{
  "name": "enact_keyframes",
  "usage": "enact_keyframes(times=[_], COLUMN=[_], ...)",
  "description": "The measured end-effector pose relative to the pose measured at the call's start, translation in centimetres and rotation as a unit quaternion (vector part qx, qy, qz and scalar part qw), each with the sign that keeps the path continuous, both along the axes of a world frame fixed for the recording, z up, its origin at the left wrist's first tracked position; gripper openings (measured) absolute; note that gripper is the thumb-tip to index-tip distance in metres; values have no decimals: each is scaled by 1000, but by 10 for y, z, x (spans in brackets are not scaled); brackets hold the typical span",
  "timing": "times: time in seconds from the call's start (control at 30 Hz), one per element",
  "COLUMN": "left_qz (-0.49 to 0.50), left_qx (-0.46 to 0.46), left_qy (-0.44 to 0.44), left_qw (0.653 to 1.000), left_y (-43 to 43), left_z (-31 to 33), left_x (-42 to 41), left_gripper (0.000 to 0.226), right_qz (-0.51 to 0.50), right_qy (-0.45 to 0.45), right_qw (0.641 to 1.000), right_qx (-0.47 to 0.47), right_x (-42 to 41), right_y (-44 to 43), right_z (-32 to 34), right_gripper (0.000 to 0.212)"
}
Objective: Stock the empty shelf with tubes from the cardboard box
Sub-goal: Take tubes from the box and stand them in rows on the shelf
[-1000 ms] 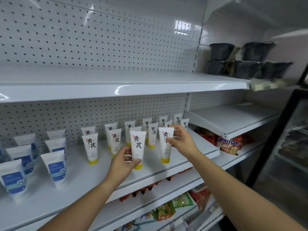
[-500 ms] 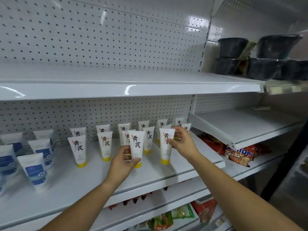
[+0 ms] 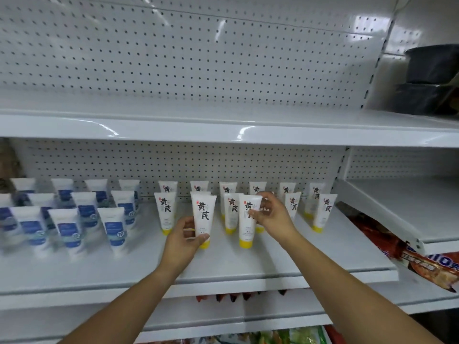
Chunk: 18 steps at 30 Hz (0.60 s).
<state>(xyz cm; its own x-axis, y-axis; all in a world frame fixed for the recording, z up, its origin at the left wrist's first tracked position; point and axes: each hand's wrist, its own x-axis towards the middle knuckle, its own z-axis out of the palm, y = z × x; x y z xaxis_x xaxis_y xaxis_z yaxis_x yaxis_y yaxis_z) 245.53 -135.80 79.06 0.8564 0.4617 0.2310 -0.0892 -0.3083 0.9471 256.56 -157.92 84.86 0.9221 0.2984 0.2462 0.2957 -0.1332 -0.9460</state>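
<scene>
Two white tubes with yellow caps stand cap-down near the front of the white shelf (image 3: 248, 269). My left hand (image 3: 182, 240) grips the left tube (image 3: 204, 214) low on its body. My right hand (image 3: 272, 217) pinches the right tube (image 3: 249, 219) at its upper part. Behind them, several more yellow-capped tubes (image 3: 323, 212) stand in two rows toward the pegboard back. The cardboard box is out of view.
Several white tubes with blue labels (image 3: 113, 228) fill the shelf's left part. An upper shelf (image 3: 223, 131) overhangs. Dark bowls (image 3: 432, 80) sit at upper right. Snack packs (image 3: 427, 261) lie on the lower right shelf beside another shelf board (image 3: 409, 212).
The camera has turned left, so everything sits further right in view and more blue-label tubes show. Both hands keep holding their tubes in about the same spots on the shelf.
</scene>
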Motion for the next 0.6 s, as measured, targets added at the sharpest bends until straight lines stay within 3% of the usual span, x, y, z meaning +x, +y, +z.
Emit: enact_keyframes(times=[0.6], left_qz=[89], left_qx=[-37], left_qy=[-10], left_qw=[995], left_y=[73], left_z=[-21], left_x=[-29], left_gripper=[45], right_qz=[54], right_qy=[1], right_qw=[998], right_qx=[-15], right_x=[-27], right_y=[98], right_z=[-7], right_gripper=[36])
